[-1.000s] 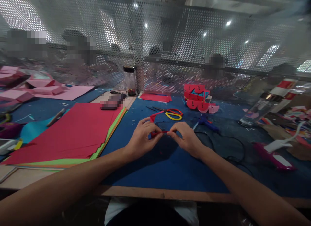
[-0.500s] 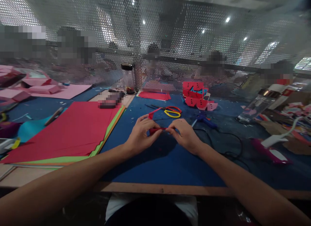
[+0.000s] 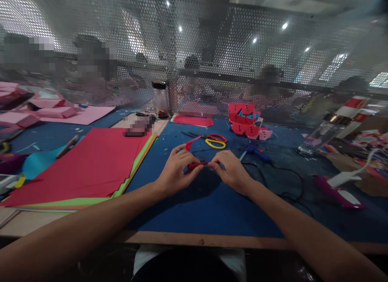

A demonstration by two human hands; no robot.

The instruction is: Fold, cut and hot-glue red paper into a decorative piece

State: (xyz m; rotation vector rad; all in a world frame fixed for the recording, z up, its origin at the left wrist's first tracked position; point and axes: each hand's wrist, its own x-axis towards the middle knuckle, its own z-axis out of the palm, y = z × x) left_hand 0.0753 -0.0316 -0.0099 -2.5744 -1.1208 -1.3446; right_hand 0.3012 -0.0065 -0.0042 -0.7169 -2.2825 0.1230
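Observation:
Between my hands, just above the blue table mat [image 3: 182,217], is a small folded piece of red paper [image 3: 195,166]. My left hand [image 3: 177,166] is closed on its left part, and a pointed red flap sticks up behind the fingers. With thumb and fingertips, my right hand [image 3: 228,168] pinches the right end. Much of the paper is hidden by my fingers. Scissors [image 3: 216,141] with red and yellow handles lie just beyond my hands. A blue glue gun [image 3: 256,151] with a black cord rests to the right of my right hand.
Stacked red, green and orange paper sheets [image 3: 81,164] lie at left, a phone [image 3: 139,125] on their far edge. Folded red and pink paper pieces [image 3: 248,120] stand at the back. Glass bottles [image 3: 160,99] and a purple power strip [image 3: 342,195] are also around. A perforated metal screen [image 3: 212,43] closes the back.
Almost nothing differs. Both hands keep the red paper in nearly the same place, and the view has shifted very slightly.

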